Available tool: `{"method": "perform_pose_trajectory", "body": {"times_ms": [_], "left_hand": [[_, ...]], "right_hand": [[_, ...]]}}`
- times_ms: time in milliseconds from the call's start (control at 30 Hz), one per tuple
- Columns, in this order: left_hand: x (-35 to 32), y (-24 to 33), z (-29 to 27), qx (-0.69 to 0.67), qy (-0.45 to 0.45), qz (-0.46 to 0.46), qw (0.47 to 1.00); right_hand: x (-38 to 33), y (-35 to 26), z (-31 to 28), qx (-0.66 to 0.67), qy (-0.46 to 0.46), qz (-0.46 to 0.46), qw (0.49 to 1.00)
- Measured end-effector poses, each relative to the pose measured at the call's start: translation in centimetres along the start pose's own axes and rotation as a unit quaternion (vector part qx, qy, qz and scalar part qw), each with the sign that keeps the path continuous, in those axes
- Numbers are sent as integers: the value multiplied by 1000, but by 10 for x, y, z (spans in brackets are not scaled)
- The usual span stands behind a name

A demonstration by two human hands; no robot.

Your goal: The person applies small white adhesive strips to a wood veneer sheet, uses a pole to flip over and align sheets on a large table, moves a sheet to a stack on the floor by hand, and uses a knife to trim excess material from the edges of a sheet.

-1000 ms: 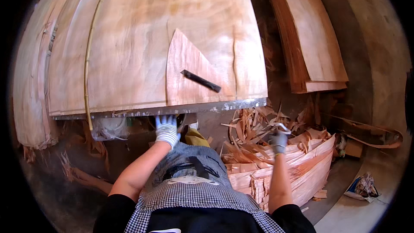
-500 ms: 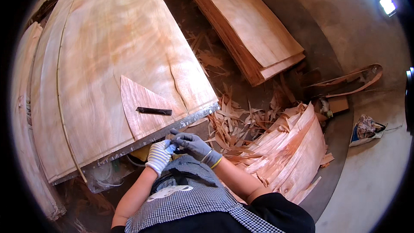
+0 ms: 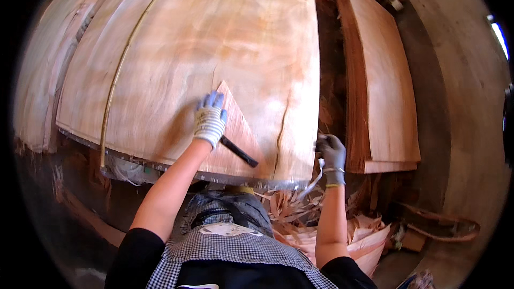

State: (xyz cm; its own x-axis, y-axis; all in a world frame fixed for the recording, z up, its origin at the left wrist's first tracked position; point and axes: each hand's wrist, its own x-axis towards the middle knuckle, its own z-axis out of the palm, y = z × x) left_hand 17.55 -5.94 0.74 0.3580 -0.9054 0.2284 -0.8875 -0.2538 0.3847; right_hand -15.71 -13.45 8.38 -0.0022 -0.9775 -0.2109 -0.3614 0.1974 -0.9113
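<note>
Left hand: our gloved left hand (image 3: pixel 210 119) lies flat, fingers spread, pressed on the triangular veneer patch (image 3: pixel 239 139).
Right hand: our gloved right hand (image 3: pixel 331 151) is curled at the right edge of the big sheet; we cannot tell exactly what it pinches, though a pale strip (image 3: pixel 315 179) hangs just below it.
Veneer patch: one, lying on the large veneer sheet (image 3: pixel 214 53), under and just right of the left hand.
Black tool: one dark bar (image 3: pixel 239 151) on the patch, touching the left hand's heel.
Large sheet: one, spread ahead of both hands.
Thin cane: one pale rod (image 3: pixel 120 69), well left of the left hand.
Veneer stack: one pile (image 3: pixel 383 91), right of the right hand.
Scraps: many offcuts (image 3: pixel 342 235) below the right hand.
</note>
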Motion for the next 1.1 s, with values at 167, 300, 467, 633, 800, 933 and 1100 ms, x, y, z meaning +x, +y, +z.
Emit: {"method": "perform_pose_trajectory", "body": {"times_ms": [167,300,467,633,800,933,1100], "left_hand": [[34,-4,28,65,-9,-148,987],[39,13,22,42,33,-198,979],[33,-4,33,111,-29,-72,991],[47,11,42,124,-23,52,991],[38,22,55,11,-56,88,995],[57,25,26,34,-133,92,986],[-8,-48,-8,4,93,-162,982]], "right_hand": [[77,-32,138,-168,-269,-10,948],[110,-55,234,-224,-384,-39,895],[113,-59,257,-420,-311,-120,844],[118,-47,221,-453,-292,-141,830],[120,-32,207,-440,-308,-238,809],[133,-39,193,-454,-227,-265,820],[30,-56,218,-230,-529,17,817]]}}
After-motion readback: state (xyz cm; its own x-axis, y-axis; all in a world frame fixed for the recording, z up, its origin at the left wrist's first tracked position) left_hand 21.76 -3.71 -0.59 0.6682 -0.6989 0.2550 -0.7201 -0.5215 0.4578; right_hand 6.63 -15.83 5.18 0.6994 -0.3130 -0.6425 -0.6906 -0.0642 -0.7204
